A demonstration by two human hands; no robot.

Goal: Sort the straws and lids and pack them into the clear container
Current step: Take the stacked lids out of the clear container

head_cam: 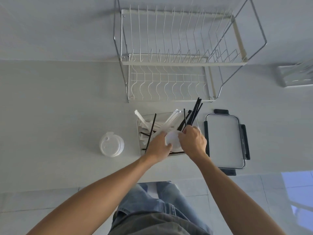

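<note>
A clear rectangular container (139, 126) sits on the counter in front of me, holding black straws (194, 112) and paper-wrapped white straws (140, 117) that stick out at angles. Both hands are over it. My left hand (158, 148) and my right hand (193, 141) grip a translucent white cup lid (172, 139) between them, just above the container's near half. A small stack of matching lids (111, 145) rests on the counter to the left of the container.
The container's cover (223, 141), with black clips, lies flat to the right. A two-tier wire dish rack (177, 61) stands behind. A clear box (296, 75) sits at the far right. The counter edge runs just below my forearms.
</note>
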